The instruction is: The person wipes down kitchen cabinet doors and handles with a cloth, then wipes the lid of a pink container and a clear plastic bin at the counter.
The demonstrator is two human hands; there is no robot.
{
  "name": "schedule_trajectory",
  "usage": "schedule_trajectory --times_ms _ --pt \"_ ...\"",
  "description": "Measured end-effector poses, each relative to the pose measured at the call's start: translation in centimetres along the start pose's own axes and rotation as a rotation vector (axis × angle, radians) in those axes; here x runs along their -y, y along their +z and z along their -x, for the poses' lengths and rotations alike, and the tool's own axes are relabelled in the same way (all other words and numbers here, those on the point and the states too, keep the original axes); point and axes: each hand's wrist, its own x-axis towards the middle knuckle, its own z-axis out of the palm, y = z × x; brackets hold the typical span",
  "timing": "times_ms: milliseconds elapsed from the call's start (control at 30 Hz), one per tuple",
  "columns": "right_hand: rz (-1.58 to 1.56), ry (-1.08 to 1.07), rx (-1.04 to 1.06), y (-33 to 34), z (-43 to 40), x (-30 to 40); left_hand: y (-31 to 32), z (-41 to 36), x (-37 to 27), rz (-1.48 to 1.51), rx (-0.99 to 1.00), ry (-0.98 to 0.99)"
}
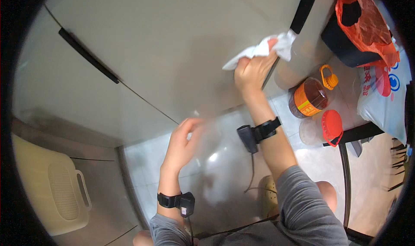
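Observation:
My right hand grips a crumpled white cloth or tissue. The cloth lies against the edge of a large pale door panel, just below a long black handle strip. Lower and to the left, my left hand hovers near the bottom edge of the panel, its thumb and fingers apart. Its fingertips are blurred, and I see nothing held in it. Each wrist wears a black strap with a small cabled device.
On the right stand a large bottle of dark liquid, a clear jar with a red lid, a black bin with a red bag and a white printed bag. A cream plastic container is at left. Another black handle marks the panel's left seam.

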Motion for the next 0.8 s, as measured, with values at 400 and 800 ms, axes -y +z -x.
schedule_trajectory --times_ms 400,800 --pt "-0.027 0.531 0.224 5.2 19.6 -5.7 1.2 2.9 3.1 -0.025 -0.041 -0.048" --pt "-0.032 -0.845 0.204 1.2 -3.5 10.9 -0.8 4.1 6.9 -0.043 -0.125 -0.147"
